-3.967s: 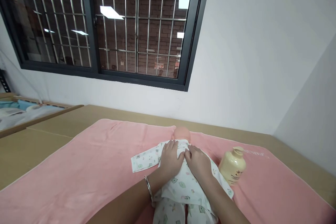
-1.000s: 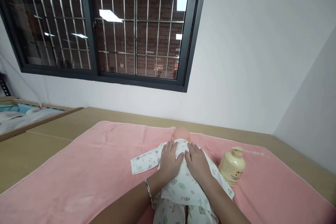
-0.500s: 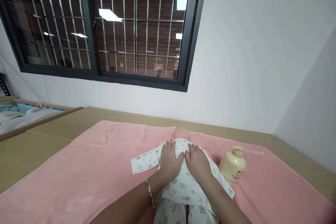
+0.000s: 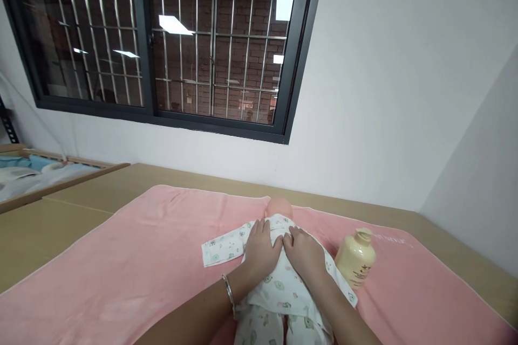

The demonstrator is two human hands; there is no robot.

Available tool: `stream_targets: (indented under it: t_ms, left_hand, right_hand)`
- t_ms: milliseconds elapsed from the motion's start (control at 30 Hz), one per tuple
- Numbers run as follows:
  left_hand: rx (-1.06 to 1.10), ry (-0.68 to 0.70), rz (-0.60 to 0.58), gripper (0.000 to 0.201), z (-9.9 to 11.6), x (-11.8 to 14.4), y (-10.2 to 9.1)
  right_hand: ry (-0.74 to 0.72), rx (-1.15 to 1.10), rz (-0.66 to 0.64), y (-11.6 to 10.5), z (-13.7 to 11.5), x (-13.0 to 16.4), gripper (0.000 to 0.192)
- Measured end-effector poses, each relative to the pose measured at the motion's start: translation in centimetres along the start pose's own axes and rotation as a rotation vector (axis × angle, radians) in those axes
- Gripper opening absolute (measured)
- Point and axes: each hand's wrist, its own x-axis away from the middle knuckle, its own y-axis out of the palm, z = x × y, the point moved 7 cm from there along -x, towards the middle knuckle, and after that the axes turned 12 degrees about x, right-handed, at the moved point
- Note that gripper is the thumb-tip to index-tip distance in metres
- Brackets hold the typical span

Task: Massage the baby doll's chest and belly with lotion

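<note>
A baby doll (image 4: 279, 208) with a smooth bare head lies lengthwise in front of me. It wears a white long-sleeved top (image 4: 280, 287) with small green and pink prints, and matching trousers (image 4: 260, 329). My left hand (image 4: 262, 249) rests flat on the left side of the doll's upper body, fingers stretched toward its head. On the other side lies my right hand (image 4: 304, 253), fingers apart and slightly bent on the cloth. The two thumbs nearly meet in the middle. One sleeve (image 4: 222, 248) stretches out to the left on the pink towel (image 4: 162, 248).
A pale yellow bottle (image 4: 356, 259) stands on the towel, right of the doll. Beneath the towel is a tan surface (image 4: 84, 221). At the far left a wooden-edged bin (image 4: 48, 175) holds blue and white cloths. Behind are a white wall (image 4: 364, 91) and a barred window (image 4: 218, 54).
My right hand's fingers have bent a little more on the doll's top. Both hands stay on its upper body. The camera view has shifted slightly.
</note>
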Motion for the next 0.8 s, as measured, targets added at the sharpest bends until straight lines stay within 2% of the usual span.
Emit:
stream_targets:
  t_ms: [133, 233, 367, 467, 600, 800]
  left_hand:
    - [0.011, 0.078, -0.057, 0.051, 0.4, -0.5, 0.2]
    - [-0.003, 0.126, -0.048, 0.044, 1.1, -0.6, -0.2]
    - [-0.048, 0.089, 0.008, 0.037, 1.2, -0.1, -0.6]
    - [-0.062, 0.06, 0.031, 0.042, 1.0, 0.1, -0.5]
    - [-0.068, 0.015, 0.026, 0.051, 0.4, 0.1, -0.3]
    - [-0.088, 0.049, 0.003, 0.053, 0.6, -0.2, -0.3]
  right_hand:
    - [-0.114, -0.06, -0.003, 1.0, 0.6, -0.9, 0.049]
    - [-0.18, -0.053, -0.016, 0.8, 0.1, -0.9, 0.049]
    - [-0.07, 0.049, -0.038, -0.2, -0.4, -0.1, 0.042]
    - [0.0, 0.101, -0.045, -0.2, -0.6, 0.3, 0.041]
    - [-0.027, 0.083, -0.04, 0.8, -0.5, 0.0, 0.047]
    - [-0.042, 0.066, -0.059, 1.6, -0.1, -0.2, 0.051]
